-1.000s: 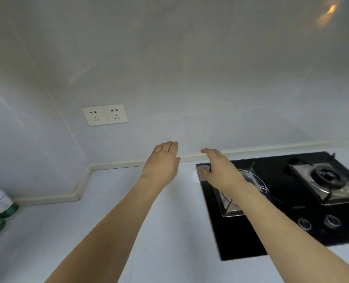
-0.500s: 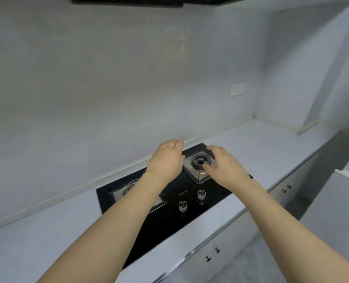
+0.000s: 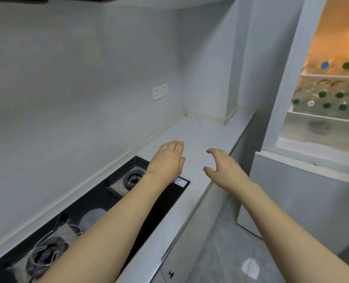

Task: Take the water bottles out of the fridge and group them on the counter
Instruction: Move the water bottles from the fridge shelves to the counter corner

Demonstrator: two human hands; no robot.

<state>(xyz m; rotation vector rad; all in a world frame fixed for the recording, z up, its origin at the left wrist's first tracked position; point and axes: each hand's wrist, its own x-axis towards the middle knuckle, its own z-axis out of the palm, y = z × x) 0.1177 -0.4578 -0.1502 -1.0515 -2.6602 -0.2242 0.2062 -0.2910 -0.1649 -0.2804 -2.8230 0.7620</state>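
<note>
Left hand (image 3: 166,162) and right hand (image 3: 224,167): empty, fingers relaxed, above worktop (image 3: 200,131); bottles (image 3: 322,99) on fridge (image 3: 292,78) shelves.

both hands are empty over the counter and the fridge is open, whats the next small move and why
Probably reach the right hand toward the open fridge for a bottle on the near shelf. Both hands, the left hand too, hold nothing, and this stretch of counter shows no bottles yet.
</note>
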